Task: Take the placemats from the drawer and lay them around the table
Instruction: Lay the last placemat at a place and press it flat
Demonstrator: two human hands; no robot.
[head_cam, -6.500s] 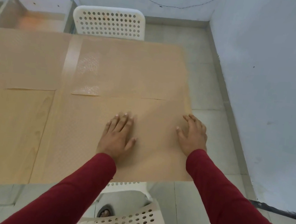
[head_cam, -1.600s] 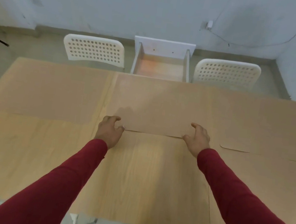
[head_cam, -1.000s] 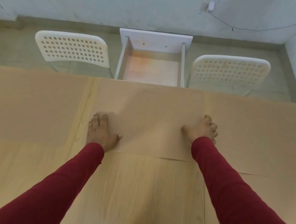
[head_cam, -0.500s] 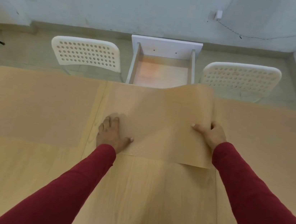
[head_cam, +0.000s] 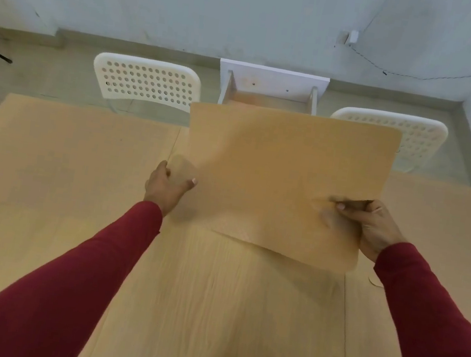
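Note:
A tan placemat (head_cam: 282,178) is lifted off the wooden table (head_cam: 211,310) and tilts up toward the far side, hiding part of the open white drawer (head_cam: 272,82). My left hand (head_cam: 165,188) pinches its curled lower left corner. My right hand (head_cam: 373,226) pinches its right edge, thumb on top. Another placemat (head_cam: 67,153) lies flat on the far left of the table, and one more placemat (head_cam: 445,215) lies at the far right.
Two white perforated chairs stand beyond the table, one chair (head_cam: 146,81) left of the drawer and one chair (head_cam: 419,136) right of it. A grey wall with a cable (head_cam: 407,72) runs behind. A small tan sticker (head_cam: 375,282) sits by my right sleeve.
The middle placemat lay flat under both hands a second ago. My right hand then lifted its right edge, and now both hands hold it raised off the table.

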